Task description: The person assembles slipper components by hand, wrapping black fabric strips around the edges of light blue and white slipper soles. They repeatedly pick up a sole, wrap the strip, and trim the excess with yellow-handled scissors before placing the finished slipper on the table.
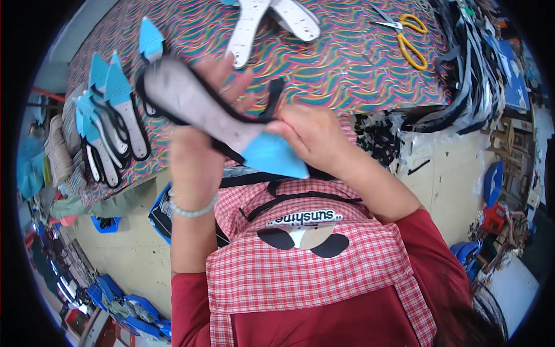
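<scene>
A pointed shoe insole with a pale body, a light-blue toe and black edging is held slanting before me. My right hand pinches it near the blue toe, its thumb on top. A loose end of black strip stands up beside that hand. Behind the insole lies my left hand, with a bead bracelet at its wrist. Its blurred fingers stretch out apart past the insole's far edge; its thumb is hidden. More blue-toed insoles lie on the table to the left.
Beyond my hands is a table with a colourful wavy-patterned cover. Pale insoles lie at its far side, and yellow-handled scissors at far right. Black strips hang over the right edge. Blue bins stand on the floor.
</scene>
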`<state>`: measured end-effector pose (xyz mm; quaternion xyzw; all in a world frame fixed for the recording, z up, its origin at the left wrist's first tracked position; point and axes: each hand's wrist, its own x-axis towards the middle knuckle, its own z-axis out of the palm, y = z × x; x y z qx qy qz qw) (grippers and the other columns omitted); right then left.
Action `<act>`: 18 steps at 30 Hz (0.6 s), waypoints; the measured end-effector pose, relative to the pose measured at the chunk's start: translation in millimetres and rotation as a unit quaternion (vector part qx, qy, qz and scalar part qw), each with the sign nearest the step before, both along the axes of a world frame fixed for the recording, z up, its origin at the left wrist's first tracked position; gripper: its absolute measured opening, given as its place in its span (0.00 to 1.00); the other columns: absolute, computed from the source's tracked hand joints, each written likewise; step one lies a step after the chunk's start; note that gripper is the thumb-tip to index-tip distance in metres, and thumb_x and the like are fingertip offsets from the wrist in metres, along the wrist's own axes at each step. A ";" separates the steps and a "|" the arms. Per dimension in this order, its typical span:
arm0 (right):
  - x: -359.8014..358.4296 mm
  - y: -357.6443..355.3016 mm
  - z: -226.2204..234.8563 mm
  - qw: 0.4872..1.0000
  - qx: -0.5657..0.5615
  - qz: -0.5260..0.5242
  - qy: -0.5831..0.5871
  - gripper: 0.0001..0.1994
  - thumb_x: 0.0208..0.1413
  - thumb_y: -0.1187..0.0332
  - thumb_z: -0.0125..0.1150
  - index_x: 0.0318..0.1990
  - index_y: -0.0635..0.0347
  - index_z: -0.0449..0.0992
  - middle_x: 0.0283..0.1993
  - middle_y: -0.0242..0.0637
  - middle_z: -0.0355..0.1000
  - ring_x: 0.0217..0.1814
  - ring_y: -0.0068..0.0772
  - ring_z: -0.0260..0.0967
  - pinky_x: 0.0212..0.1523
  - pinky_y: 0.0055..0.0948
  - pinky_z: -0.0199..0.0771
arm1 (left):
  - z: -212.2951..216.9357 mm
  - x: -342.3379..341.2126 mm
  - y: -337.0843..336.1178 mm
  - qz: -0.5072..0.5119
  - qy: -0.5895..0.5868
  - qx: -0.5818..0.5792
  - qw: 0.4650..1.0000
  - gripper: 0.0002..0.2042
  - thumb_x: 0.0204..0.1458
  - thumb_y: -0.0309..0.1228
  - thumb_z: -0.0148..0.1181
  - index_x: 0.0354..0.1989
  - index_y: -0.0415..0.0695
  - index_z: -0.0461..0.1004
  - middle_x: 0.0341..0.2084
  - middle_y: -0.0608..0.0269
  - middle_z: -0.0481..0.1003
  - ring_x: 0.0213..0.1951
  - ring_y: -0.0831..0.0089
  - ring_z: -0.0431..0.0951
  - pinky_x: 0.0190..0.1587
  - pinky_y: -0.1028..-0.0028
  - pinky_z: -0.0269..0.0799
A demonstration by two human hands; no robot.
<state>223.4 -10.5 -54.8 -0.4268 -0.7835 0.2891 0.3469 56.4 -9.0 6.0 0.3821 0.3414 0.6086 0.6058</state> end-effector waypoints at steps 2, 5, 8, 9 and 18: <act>2.7 -10.2 -7.6 0.998 0.004 0.056 -0.027 0.13 0.58 0.59 0.56 0.31 0.60 0.71 0.25 0.43 0.69 0.28 0.41 0.71 0.28 0.35 0.69 | 14.7 -19.4 11.5 -0.085 -0.130 0.061 0.986 0.29 0.62 0.49 0.42 0.62 0.37 0.56 0.43 0.56 0.71 0.41 0.65 0.74 0.47 0.69 0.69; -11.0 -19.6 -7.3 0.938 -0.293 0.058 0.177 0.13 0.61 0.59 0.53 0.35 0.61 0.74 0.24 0.33 0.70 0.25 0.24 0.68 0.27 0.26 0.68 | 9.5 -34.7 13.8 -0.127 -0.152 0.085 0.976 0.37 0.56 0.58 0.47 0.63 0.38 0.55 0.33 0.61 0.68 0.31 0.69 0.70 0.36 0.70 0.69; -1.0 -27.6 0.0 0.709 -0.612 0.213 0.278 0.15 0.65 0.59 0.48 0.38 0.61 0.75 0.30 0.23 0.71 0.32 0.13 0.66 0.34 0.19 0.68 | 34.8 -31.7 -4.0 -0.190 -0.139 0.064 0.970 0.26 0.58 0.47 0.52 0.59 0.44 0.60 0.29 0.67 0.64 0.34 0.71 0.65 0.41 0.68 0.67; 4.4 -29.8 -4.0 0.682 -0.635 0.269 0.242 0.15 0.65 0.59 0.48 0.38 0.61 0.76 0.32 0.25 0.72 0.35 0.15 0.67 0.38 0.21 0.70 | 45.1 -39.2 -15.0 -0.227 -0.113 0.064 0.965 0.22 0.58 0.44 0.53 0.55 0.46 0.64 0.31 0.65 0.67 0.38 0.67 0.67 0.44 0.64 0.67; -2.6 46.0 -3.1 0.968 -0.034 -0.123 -0.217 0.17 0.54 0.53 0.59 0.34 0.60 0.76 0.27 0.36 0.73 0.31 0.38 0.72 0.32 0.36 0.71 | -16.0 -177.5 45.0 -0.055 0.747 0.232 0.621 0.16 0.51 0.21 0.58 0.50 0.41 0.74 0.55 0.55 0.71 0.62 0.60 0.64 0.64 0.66 0.55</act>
